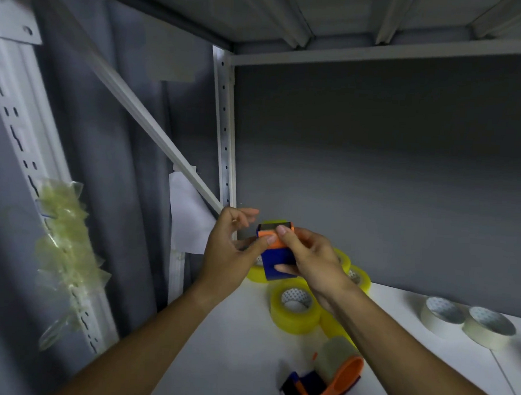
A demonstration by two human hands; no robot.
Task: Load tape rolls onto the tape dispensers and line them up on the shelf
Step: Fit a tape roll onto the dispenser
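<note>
grey curtain (119, 159) behind rack | crumpled clear tape scraps (66, 247) stuck on left upright | white paper (188, 220)

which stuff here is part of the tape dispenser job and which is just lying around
Part of the job:
- blue and orange dispenser, gripped by the left hand and right hand
- loaded dispenser
- yellow tape rolls
- white tape rolls
- shelf

Lying about:
- crumpled tape scraps on the upright
- white paper

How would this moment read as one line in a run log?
hands: left and right both hold blue-orange dispenser | shelf: loaded dispenser, yellow rolls, two white rolls
</note>
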